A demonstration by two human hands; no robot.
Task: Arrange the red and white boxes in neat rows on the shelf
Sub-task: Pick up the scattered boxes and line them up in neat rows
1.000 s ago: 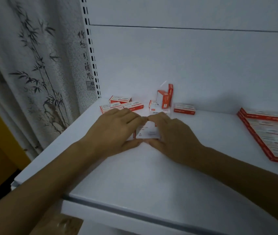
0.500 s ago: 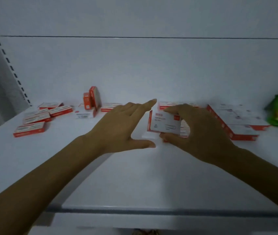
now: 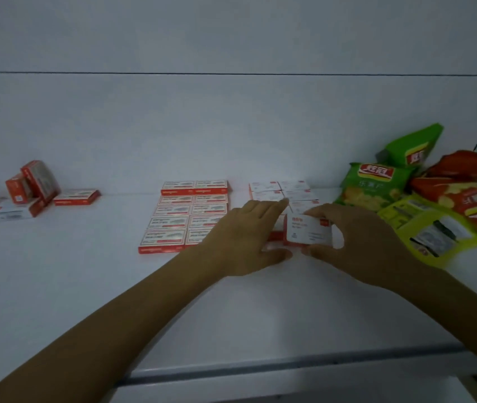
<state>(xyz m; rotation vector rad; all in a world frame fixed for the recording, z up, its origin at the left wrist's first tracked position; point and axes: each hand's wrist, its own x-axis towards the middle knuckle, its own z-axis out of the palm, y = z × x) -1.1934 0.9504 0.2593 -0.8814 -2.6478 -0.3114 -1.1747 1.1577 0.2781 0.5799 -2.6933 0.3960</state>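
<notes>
1. While R grip (image 3: pixel 359 245) pinches small red-and-white cardboard box (image 3: pixel 308 232) at front of white-topped box rows (image 3: pixel 266 187) on white shelf (image 3: pixel 71 286), L grip (image 3: pixel 246 239) released, fingers straight, beside it.
2. Loose boxes (image 3: pixel 76 196) far left.

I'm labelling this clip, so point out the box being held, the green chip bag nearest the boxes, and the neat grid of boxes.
held box (image 3: pixel 308 232): head view, middle of its white face.
green chip bag (image 3: pixel 372 186): head view, centre of its front.
grid of boxes (image 3: pixel 167 223): head view, a box in its left column.
</notes>
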